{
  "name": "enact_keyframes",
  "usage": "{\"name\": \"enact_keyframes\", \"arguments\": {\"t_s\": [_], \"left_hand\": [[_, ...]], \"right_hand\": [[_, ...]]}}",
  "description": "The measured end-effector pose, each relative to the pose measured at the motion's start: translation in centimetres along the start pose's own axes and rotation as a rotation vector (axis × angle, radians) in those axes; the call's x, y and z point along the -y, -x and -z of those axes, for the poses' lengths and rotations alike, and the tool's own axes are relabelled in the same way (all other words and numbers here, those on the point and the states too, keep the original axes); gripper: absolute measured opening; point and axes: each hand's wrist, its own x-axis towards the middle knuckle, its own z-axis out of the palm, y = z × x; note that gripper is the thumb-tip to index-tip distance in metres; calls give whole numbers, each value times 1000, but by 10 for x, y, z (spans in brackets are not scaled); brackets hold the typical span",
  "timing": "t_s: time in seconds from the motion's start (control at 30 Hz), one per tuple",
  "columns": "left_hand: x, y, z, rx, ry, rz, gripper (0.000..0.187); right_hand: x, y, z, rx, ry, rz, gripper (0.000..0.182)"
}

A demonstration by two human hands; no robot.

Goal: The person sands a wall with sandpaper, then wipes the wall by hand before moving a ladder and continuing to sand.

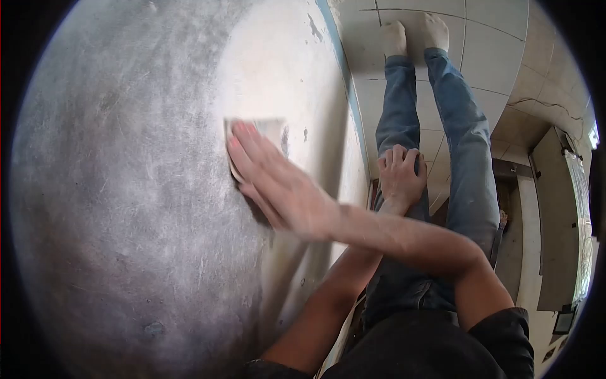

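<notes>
Black shirt (pixel 435 347) lies nearest. Beyond it the right arm (pixel 410 240) crosses over the other to the left, where the right hand (pixel 281 189) holds a sheet (pixel 273 127) against the wall (pixel 139 189), by the white patch's (pixel 265 63) left edge; its fingers lie straight, probably to spread pressure. Farther right, the left hand (pixel 402 174), loosely open, rests on the jeans (pixel 399 91), likely for support.

Our left hand (pixel 402 180) rests on our left knee (pixel 398 137), fingers bent. Our right forearm (pixel 404 237) crosses over the left; the blurred right hand (pixel 284 189) stretches flat, left of that knee.
</notes>
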Motion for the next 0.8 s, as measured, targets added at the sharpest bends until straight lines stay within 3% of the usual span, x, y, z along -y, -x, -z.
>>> {"name": "enact_keyframes", "arguments": {"t_s": [0.1, 0.2, 0.43, 0.47, 0.6, 0.8], "left_hand": [[-2, -2, 4, 7, 5, 4, 23], [-5, -3, 4, 5, -6, 8, 23], [-2, -3, 7, -3, -4, -19, 23], [-3, -3, 8, -1, -13, -13, 23], [-5, -4, 9, 14, -34, 3, 23], [-4, -5, 12, 35, -29, -13, 23]], "right_hand": [[8, 1, 2, 28, -49, -93, 58], [-8, -49, 9, -10, -59, -181, 59], [27, 8, -3, 68, -126, -103, 59], [14, -8, -7, -12, -109, -29, 58], [6, -58, 10, -42, -71, -218, 57], [38, -4, 7, 30, -87, -166, 57]]}}
